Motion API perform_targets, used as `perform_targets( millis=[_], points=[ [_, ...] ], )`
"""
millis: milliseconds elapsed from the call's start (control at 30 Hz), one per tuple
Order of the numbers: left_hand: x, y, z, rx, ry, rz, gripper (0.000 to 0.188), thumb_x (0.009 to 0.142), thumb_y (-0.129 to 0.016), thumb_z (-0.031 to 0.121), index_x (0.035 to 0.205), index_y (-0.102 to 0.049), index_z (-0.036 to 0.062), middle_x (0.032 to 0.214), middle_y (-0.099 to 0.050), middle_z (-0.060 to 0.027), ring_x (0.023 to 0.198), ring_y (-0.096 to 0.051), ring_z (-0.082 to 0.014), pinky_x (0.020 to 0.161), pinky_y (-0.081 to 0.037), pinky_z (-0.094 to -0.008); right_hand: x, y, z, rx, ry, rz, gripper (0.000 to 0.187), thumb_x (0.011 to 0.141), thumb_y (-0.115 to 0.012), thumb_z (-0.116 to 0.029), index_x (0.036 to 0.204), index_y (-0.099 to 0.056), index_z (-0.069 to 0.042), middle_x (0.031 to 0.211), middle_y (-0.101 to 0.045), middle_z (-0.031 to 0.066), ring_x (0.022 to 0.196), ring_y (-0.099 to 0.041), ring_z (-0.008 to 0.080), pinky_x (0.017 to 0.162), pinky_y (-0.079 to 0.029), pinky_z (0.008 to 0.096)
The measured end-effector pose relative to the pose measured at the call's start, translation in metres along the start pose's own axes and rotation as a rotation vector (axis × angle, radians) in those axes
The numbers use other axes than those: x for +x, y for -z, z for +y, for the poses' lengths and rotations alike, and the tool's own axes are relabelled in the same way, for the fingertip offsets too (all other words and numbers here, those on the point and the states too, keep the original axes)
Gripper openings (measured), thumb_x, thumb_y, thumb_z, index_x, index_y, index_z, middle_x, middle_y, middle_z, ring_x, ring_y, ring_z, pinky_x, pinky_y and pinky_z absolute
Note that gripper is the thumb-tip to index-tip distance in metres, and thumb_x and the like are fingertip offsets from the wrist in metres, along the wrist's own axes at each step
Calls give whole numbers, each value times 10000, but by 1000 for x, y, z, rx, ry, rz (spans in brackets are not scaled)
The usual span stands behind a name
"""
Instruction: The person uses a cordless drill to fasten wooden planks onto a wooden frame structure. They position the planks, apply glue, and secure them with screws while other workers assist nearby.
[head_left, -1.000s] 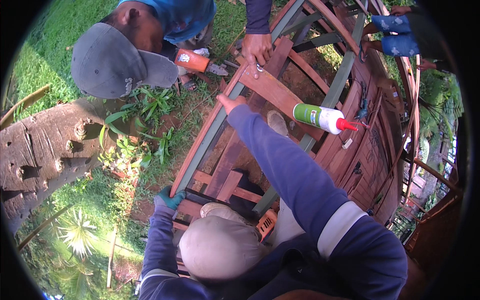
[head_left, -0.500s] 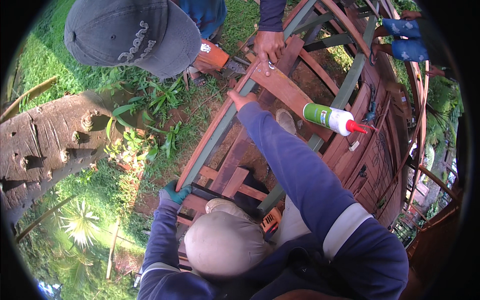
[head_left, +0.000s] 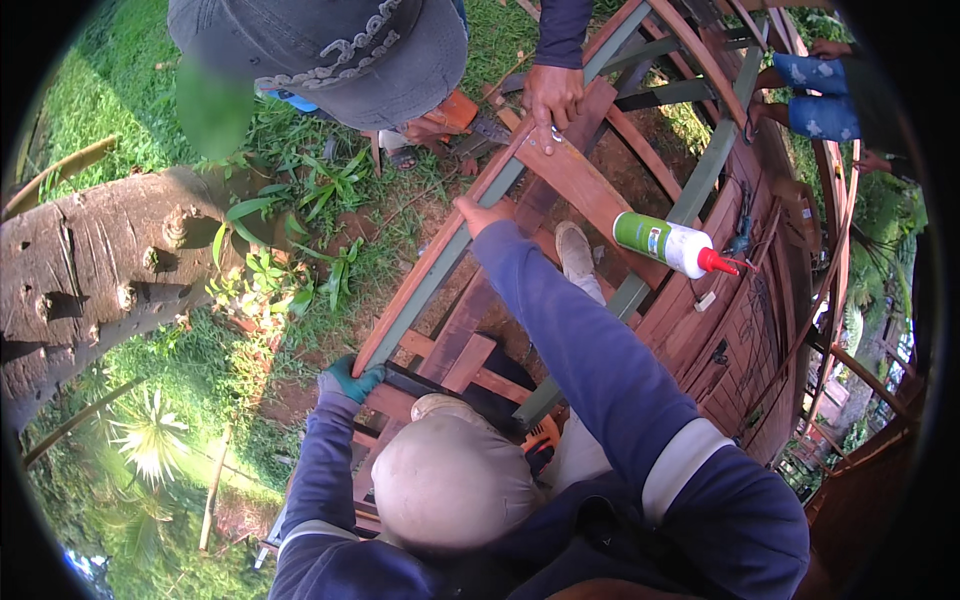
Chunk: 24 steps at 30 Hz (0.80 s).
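A long reddish wooden strip runs along a grey-green beam. My left hand, in a teal glove, is closed round the strip's near end. Farther up, my bare right hand is closed over the strip and beam, its fingers partly hidden. Just beyond it, a co-worker's hand presses on a flat wooden board that meets the strip. The co-worker's other hand holds an orange-handled handsaw, its blade near the strip. A green-and-white glue bottle with a red nozzle lies on the board.
The co-worker's grey cap is at the far left. An orange and black power tool sits by my knee. A thick knobbly trunk lies left. Wooden decking and curved rails are at right, where another person in blue shorts stands.
The view has shifted slightly, and the co-worker's cap and saw appear farther right. Both my hands keep their hold on the strip.
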<state>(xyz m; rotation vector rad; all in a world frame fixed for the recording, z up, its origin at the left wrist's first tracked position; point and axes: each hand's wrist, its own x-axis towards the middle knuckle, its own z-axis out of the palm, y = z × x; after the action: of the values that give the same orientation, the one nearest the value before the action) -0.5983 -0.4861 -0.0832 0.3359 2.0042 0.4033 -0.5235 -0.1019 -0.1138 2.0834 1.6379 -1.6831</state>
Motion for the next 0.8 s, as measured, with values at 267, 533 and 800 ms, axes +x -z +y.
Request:
perform_targets(
  millis=[267, 533, 800],
  points=[
    [-1, 2, 4, 64, -10, 9, 680, 714, -840, 594, 1086, -755, 31, 884, -753, -198, 827, -752, -340, 752, -568, -437, 4, 1, 2, -19, -31, 34, 845, 780, -829, -472, 1213, -598, 217, 1223, -676, 340, 1152, -684, 396, 970, -531, 442],
    [-4, 9, 12, 24, 28, -46, 684, 704, -831, 618, 1090, -764, 57, 937, -764, -202, 886, -752, -364, 798, -572, -443, 16, 6, 9, -157, 16, 23, 771, 770, -809, -521, 1163, -685, 131, 1211, -709, 290, 1136, -693, 381, 985, -520, 429],
    [-2, 11, 9, 90, 32, -100, 804, 687, -802, 706, 1148, -756, 49, 1016, -763, -222, 989, -742, -384, 887, -562, -453, 53, -2, 41, -66, -2, 52, 753, 773, -806, -512, 1150, -689, 130, 1111, -732, 259, 1036, -711, 374, 937, -523, 419]
  ],
)
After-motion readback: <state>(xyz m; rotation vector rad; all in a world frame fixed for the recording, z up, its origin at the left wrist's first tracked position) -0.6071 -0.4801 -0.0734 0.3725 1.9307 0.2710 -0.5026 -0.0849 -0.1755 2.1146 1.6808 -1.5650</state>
